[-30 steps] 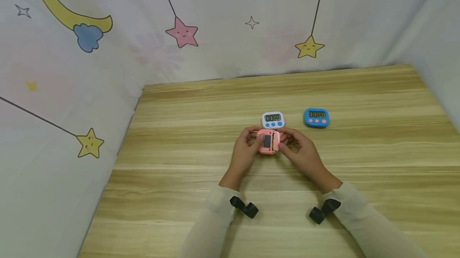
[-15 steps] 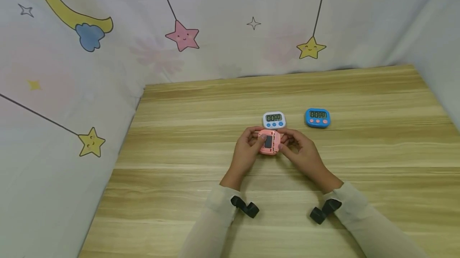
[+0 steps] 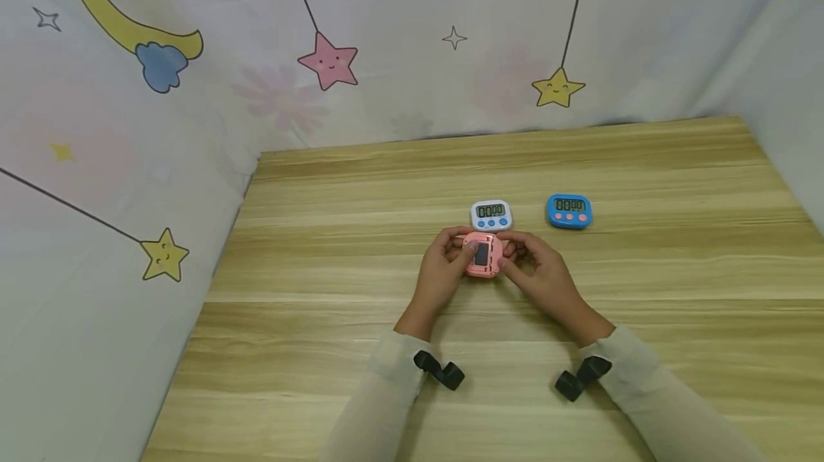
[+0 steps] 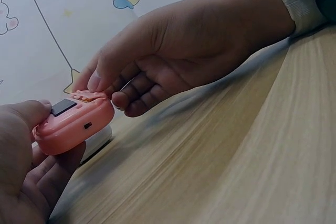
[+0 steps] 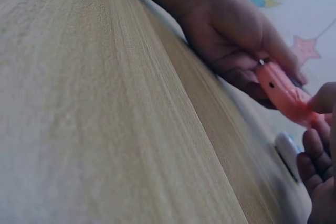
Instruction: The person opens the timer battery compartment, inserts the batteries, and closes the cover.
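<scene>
A pink digital timer (image 3: 483,254) is held back side up between both hands, a dark rectangle on its back. My left hand (image 3: 440,272) grips its left end, thumb on the back and fingers underneath, as the left wrist view shows. My right hand (image 3: 541,272) pinches the pink battery cover (image 4: 88,96) at the right end, thumb and forefinger at its edges. In the left wrist view the cover sits slightly raised, with something yellowish under it. A white timer (image 3: 491,214) with blue buttons lies just beyond the held timer.
A blue timer (image 3: 569,211) with pink buttons lies to the right of the white one. All of this is on a wood-grain table (image 3: 309,247). A white cloth (image 3: 399,76) printed with stars and a moon stands behind and at the sides.
The dark gap with a green-yellow strip beside the battery cover has narrowed, the cover now lying closer against the timer's back. Both hands keep nearly the same place.
</scene>
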`<state>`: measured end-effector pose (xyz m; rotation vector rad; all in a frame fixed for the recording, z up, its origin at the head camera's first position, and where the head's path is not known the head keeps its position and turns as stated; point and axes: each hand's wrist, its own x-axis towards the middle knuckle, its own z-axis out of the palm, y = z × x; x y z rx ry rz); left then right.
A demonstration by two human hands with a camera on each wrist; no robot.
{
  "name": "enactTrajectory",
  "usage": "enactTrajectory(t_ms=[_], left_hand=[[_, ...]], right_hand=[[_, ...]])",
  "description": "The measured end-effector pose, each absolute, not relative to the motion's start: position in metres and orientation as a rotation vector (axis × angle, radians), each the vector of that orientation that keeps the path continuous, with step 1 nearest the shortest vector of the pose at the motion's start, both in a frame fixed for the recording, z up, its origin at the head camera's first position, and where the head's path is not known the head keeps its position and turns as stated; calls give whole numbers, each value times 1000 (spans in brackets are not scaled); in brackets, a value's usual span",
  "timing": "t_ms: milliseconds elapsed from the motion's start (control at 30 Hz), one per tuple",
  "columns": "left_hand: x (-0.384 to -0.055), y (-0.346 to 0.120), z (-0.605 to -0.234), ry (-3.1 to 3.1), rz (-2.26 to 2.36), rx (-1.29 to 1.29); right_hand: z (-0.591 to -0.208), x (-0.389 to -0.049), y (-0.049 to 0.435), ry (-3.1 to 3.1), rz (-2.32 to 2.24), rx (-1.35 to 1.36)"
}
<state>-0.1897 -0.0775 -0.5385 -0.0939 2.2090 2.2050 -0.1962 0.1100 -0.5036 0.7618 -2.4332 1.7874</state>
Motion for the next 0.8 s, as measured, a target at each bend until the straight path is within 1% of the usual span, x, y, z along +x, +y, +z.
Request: enactTrajectory(t_ms=[100,233,400,633,800], left_hand=[[-186,-76,-527,2212,2202,-92],[-181,-75,-513,2220,2204,-84],[-179,-75,-510,2215,2209,-76],[-189,-76,-536,2209,2209,-89],[-189,-76,-540,2215,2229,-60]], right_hand=[[-505,-196,110,-2455,1763,755],[-523,-202,112,-2479,1742,742],[-541,-208,116,-2484,1771,729],[-537,-207,115,-2558,1803,703],[-518,-199,112,-2590,1834,719]])
